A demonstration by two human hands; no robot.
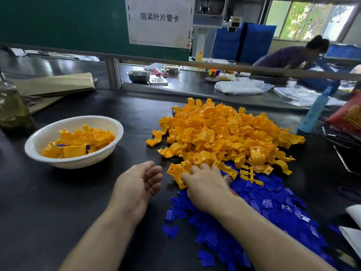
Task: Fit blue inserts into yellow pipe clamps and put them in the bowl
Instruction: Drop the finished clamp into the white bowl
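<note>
My right hand (205, 184) is down at the near edge of the pile of yellow clamps (224, 133). Its fingers are curled over one yellow clamp (174, 173) with the thumb tucked against its near side, so I read it as a pinch on that single piece rather than a rake through the heap. My left hand (140, 184) hovers just beside it, palm turned inward, fingers loosely bent and holding nothing. I judge it is placed there to take the clamp so the right can go for an insert. The blue inserts (263, 212) lie in a flat spread under and behind my right wrist, touching the yellow heap, which puts both parts within one short reach. The bowl (82, 162) sits well apart on the left of the dark table (48, 222), on the left hand's side, and holds a shallow layer of finished clamps (78, 141), a couple showing blue. So the step in hand is picking a fresh clamp; fitting and dropping are not yet done for this one. I'd watch for neighbouring clamps snagging and lifting along with it.
</note>
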